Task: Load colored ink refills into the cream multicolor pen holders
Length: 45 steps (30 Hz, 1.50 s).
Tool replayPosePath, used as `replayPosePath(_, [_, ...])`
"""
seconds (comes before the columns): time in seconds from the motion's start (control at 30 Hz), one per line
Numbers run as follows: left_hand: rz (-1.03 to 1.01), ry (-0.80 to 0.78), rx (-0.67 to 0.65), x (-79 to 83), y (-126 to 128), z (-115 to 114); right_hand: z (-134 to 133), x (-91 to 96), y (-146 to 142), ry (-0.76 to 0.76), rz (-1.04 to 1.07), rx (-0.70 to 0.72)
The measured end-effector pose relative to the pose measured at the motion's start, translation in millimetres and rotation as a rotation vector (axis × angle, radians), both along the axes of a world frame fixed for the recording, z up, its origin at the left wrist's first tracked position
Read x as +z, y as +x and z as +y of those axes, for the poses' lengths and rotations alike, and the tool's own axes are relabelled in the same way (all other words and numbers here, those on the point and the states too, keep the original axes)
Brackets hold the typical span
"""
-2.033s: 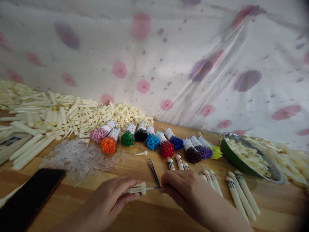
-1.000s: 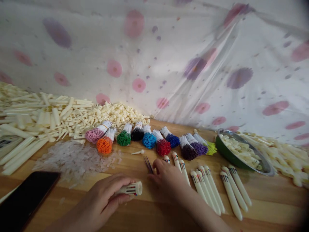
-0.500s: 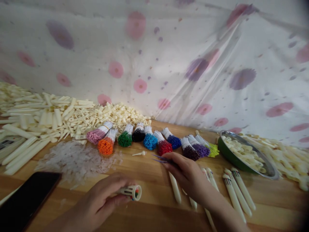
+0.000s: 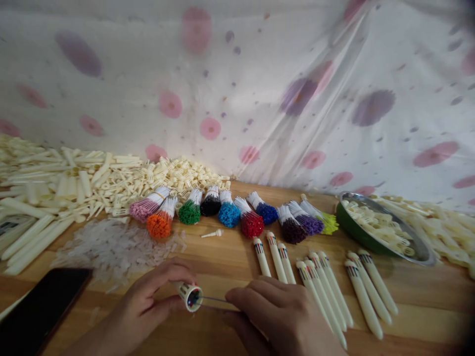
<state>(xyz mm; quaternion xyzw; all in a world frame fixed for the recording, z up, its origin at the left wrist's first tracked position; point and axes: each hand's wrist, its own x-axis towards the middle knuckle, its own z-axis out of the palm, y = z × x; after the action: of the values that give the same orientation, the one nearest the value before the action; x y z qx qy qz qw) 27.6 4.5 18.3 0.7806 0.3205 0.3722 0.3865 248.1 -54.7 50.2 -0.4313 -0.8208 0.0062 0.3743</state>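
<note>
Fingers (image 4: 178,269) of the left hand (image 4: 150,299), seen from the head camera, pinch one cream pen barrel (image 4: 186,295) between thumb and forefinger. Two bare hands are in view. From 7 o'clock the left forearm comes in, its wrist low and its knuckles up; the barrel sits tilted near the front middle, its open mouth turned toward 4 o'clock. Several coloured tips show inside, too many and too small to count. From 5 o'clock reaches the right hand (image 4: 285,311), palm down, fingers bent and closed on one pair of tweezers (image 4: 215,299). Both thin prongs point to 9 o'clock and meet the barrel's mouth; how deep they go I cannot tell.

Around the barrel, ten bundles of refills (image 4: 228,215) span 11 to 2 o'clock on the wooden bench (image 4: 222,257). One small loose plug (image 4: 211,233) lies at 1. Pens (image 4: 322,287) lie in three groups: three at 2 o'clock, then four overlapping and three more around 3. One green bowl (image 4: 354,232) of cream parts stands farther out, between 2 and 3. One phone (image 4: 44,306) lies at 9, and one uncountable heap of clear bits (image 4: 118,249) at 10.
</note>
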Motion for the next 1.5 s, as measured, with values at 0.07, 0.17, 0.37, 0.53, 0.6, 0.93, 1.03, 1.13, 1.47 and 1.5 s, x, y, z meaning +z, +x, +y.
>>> replayPosePath(0.07, [0.015,0.002,-0.001,-1.0,0.2,0.3,0.3,0.8,0.4,-0.021,-0.002,0.011])
replayPosePath(0.17, [0.05,-0.001,-0.004,-1.5,-0.1,0.2,0.2,1.1,-0.3,-0.061,-0.009,0.017])
replayPosePath(0.37, [0.064,-0.018,0.008,1.1,0.0,-3.0,1.3,0.2,-2.9,-0.052,-0.026,0.008])
replayPosePath(0.53, [0.035,-0.003,0.034,3.5,1.0,-4.2,2.3,-1.5,-5.5,-0.031,-0.029,0.005])
replayPosePath(0.6, [0.028,0.005,0.027,4.2,1.5,-4.0,2.3,-2.3,-6.5,-0.015,-0.026,-0.003])
replayPosePath(0.93, [0.007,-0.131,0.079,-3.6,1.8,-7.0,-0.5,14.1,3.4,-0.165,-0.085,0.024])
replayPosePath(1.03, [0.065,-0.147,0.051,-3.2,1.2,-6.6,-1.3,22.4,6.2,-0.244,-0.121,0.026])
replayPosePath(1.13, [0.127,-0.131,0.009,0.0,0.3,-5.8,-0.5,27.2,8.1,-0.258,-0.135,0.037])
replayPosePath(1.47, [0.205,-0.09,-0.122,20.5,5.0,-7.2,4.2,25.9,8.5,-0.212,-0.2,0.096])
replayPosePath(1.5, [0.204,-0.093,-0.125,20.8,4.9,-7.2,4.7,24.6,9.1,-0.207,-0.191,0.102])
